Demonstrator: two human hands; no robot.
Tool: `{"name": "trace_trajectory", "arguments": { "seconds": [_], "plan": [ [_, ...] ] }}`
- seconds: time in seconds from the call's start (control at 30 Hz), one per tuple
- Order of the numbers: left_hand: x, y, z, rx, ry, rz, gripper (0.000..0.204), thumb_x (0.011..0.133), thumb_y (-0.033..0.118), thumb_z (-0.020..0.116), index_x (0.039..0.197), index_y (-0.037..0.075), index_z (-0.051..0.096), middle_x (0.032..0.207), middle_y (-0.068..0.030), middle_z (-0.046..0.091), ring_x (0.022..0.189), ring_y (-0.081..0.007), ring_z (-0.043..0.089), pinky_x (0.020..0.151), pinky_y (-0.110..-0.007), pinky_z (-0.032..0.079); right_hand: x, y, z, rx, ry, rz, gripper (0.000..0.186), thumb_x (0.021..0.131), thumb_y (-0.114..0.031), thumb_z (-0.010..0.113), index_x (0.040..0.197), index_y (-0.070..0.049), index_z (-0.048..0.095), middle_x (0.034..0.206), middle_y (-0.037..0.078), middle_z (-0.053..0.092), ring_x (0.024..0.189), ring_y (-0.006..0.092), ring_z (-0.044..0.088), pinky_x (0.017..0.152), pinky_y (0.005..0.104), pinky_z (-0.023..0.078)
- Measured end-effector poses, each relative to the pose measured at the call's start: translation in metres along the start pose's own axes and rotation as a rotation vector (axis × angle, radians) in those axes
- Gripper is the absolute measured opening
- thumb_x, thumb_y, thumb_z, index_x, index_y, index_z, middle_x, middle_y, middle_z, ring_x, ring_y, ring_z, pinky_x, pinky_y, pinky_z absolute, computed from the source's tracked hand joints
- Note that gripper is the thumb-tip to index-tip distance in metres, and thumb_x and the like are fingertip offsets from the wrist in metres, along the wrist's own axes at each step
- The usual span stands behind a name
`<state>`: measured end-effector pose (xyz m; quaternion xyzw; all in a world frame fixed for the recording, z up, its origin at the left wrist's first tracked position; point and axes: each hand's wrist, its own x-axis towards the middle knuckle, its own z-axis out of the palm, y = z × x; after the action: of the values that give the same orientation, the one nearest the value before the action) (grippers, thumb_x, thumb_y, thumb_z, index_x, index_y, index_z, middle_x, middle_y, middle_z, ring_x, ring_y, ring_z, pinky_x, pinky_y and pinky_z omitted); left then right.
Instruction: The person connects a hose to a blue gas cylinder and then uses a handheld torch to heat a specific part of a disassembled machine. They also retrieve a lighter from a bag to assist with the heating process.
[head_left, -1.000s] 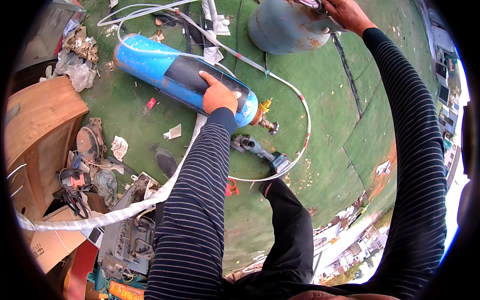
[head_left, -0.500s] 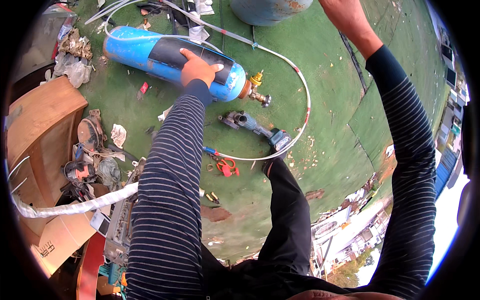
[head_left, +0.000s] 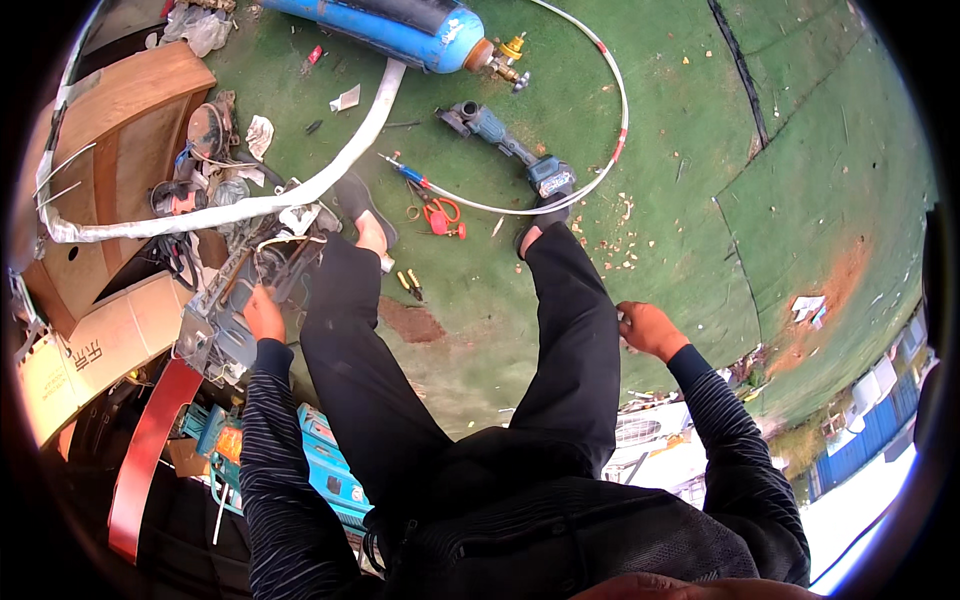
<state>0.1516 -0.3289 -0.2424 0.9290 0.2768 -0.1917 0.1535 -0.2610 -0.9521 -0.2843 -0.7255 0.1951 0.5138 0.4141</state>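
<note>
Dark printing marks the cardboard (head_left: 125, 325), lower left. Your left grip (head_left: 264, 316) has left the blue cylinder (head_left: 388, 34) (now cropped at the top, left of centre); it and your right grip (head_left: 651, 329) hang beside your legs (head_left: 567, 310), fingers curled; I can't tell if either holds anything.

An open-air work yard, shown by the gas cylinder (head_left: 415, 32), cordless grinder (head_left: 503, 140) and buildings (head_left: 870, 415) beyond

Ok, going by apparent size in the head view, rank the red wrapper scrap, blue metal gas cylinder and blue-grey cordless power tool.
1. Blue metal gas cylinder, partly out of frame
2. Blue-grey cordless power tool
3. Red wrapper scrap
</note>
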Motion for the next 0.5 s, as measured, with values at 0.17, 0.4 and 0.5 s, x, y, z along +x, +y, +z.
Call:
{"name": "trace_trajectory", "arguments": {
  "seconds": [0.17, 0.4, 0.5],
  "plan": [
    [-0.095, -0.063, 0.02, -0.257, -0.157, -0.181, 0.032, 0.096, 0.022, 0.051, 0.088, 0.0, 0.074, 0.075, -0.0018, 0.063, 0.071, -0.0121, 0.053, 0.066, -0.029, 0.041, -0.001, 0.021, -0.011, 0.098, 0.334, 0.1, 0.031, 0.093, -0.024, 0.067, 0.114, -0.001, 0.068, 0.092, 0.022, 0.073, 0.088, 0.0389, 0.071, 0.08, 0.0442, 0.056],
    [-0.225, -0.051, 0.111, -0.538, -0.532, -0.311, 0.018, 0.1, 0.023, 0.065, 0.1, 0.005, 0.067, 0.076, 0.0076, 0.052, 0.062, -0.0035, 0.045, 0.053, -0.024, 0.037, 0.019, -0.029, -0.023, 0.468, 0.523, 0.098, 0.026, 0.099, -0.018, 0.061, 0.107, 0.005, 0.068, 0.081, 0.007, 0.07, 0.074, 0.0116, 0.065, 0.068, 0.029, 0.054],
    [-0.266, -0.101, 0.157, -0.663, -0.611, -0.2, 0.007, 0.099, 0.015, 0.065, 0.104, 0.009, 0.065, 0.066, 0.0095, 0.045, 0.045, -0.0016, 0.036, 0.039, -0.024, 0.026, 0.027, -0.051, 0.004, 0.39, 0.457, 0.065, 0.025, 0.099, -0.018, 0.061, 0.106, 0.005, 0.068, 0.08, 0.007, 0.069, 0.071, 0.0124, 0.064, 0.067, 0.0288, 0.053]
  ]
}}
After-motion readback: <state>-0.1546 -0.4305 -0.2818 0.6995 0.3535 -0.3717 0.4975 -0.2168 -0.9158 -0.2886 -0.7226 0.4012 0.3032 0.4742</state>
